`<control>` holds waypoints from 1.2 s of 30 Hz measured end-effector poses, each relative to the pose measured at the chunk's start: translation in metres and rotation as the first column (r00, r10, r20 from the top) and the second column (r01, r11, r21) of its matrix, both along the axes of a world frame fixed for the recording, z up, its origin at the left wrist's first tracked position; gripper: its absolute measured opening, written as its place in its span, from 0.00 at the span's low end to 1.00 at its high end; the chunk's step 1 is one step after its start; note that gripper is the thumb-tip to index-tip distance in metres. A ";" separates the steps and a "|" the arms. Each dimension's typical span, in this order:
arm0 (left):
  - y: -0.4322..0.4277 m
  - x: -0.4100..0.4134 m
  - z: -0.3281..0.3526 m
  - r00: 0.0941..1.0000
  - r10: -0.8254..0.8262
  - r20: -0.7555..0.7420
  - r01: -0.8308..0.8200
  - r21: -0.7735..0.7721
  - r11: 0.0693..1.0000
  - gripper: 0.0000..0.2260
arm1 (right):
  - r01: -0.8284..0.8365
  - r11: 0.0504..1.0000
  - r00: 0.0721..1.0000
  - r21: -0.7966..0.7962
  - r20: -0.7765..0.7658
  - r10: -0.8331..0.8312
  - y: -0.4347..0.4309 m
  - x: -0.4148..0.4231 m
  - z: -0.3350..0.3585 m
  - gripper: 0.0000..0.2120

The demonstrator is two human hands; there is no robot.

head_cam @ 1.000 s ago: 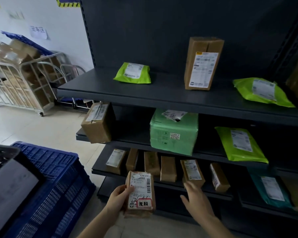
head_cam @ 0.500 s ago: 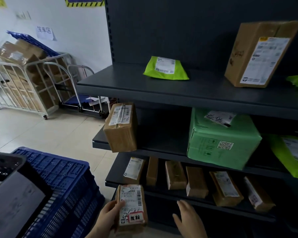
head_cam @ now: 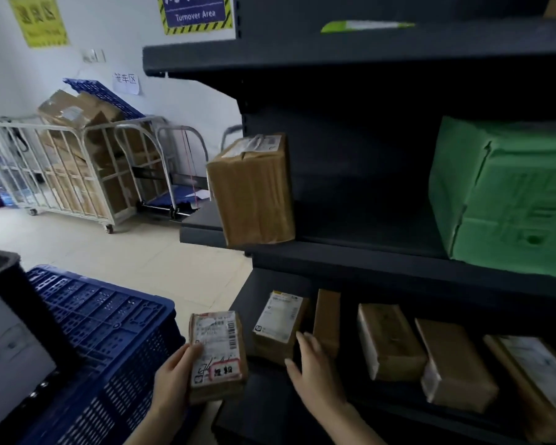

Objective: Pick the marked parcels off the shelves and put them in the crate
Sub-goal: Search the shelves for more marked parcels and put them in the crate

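1. Left hand (head_cam: 174, 377) was clamped on a small brown parcel (head_cam: 217, 358), thumb on its front, held up in the gap between the blue crate (head_cam: 103, 342) on the left and the dark shelving (head_cam: 366, 255) on the right. So not in the crate yet.
2. That parcel had a white shipping label with a barcode plus a red-bordered sticker (head_cam: 223, 370) near the bottom with handwritten characters. Couldn't really read them, too blurry.
3. Right hand (head_cam: 312, 370) was open, fingers spread, right by the low shelf, fingertips at or touching the labelled small box (head_cam: 278, 326) there. Gripping nothing as far as I could see.
4. Count on that low shelf: five small brown boxes in a row, two with white labels facing out, print unreadable.
5. Shelf above: one brown carton (head_cam: 252, 191) at the left end hanging over the edge, one big green box (head_cam: 507, 194) on the right.
6. Far wall: a blue sign reading "Turnover Area" (head_cam: 195, 12) with a yellow-black striped border, one yellow poster (head_cam: 37, 19), and one white paper note (head_cam: 126, 81) with characters.
7. Far left: a wire roll cage (head_cam: 61, 175) stuffed with cardboard.
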State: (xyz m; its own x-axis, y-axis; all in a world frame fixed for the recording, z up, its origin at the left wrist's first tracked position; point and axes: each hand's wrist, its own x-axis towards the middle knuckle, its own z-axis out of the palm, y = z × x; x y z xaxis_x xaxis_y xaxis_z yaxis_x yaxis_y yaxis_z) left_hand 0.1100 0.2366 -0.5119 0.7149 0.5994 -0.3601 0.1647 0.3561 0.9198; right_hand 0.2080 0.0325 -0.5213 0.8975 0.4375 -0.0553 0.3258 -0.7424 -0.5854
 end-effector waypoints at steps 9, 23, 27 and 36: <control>0.025 0.016 -0.047 0.987 -0.022 0.158 0.025 -0.015 1.000 0.09 | -0.025 0.976 0.965 -0.215 0.250 0.080 0.048 0.043 -0.057 0.28; 0.031 0.010 -0.069 0.983 0.002 0.182 -0.005 0.014 1.000 0.08 | -0.112 0.989 0.917 -0.099 0.372 0.141 0.049 0.032 -0.078 0.25; 0.032 0.008 -0.065 0.977 -0.007 0.213 0.008 -0.003 1.000 0.10 | -0.110 0.987 0.935 -0.118 0.325 0.143 0.055 0.046 -0.064 0.26; -0.001 0.021 -0.066 0.965 -0.048 0.257 0.048 0.005 0.999 0.14 | 0.401 0.911 0.847 -0.097 0.417 -0.329 -0.004 0.058 -0.061 0.41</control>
State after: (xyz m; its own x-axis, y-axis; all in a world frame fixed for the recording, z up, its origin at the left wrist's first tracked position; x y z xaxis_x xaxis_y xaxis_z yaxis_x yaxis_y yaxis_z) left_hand 0.1310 0.2355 -0.5778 0.8113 0.5620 -0.1611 -0.0603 0.3545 0.9331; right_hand 0.2659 0.0284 -0.5823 0.9552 0.0894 0.2820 0.1818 -0.9294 -0.3211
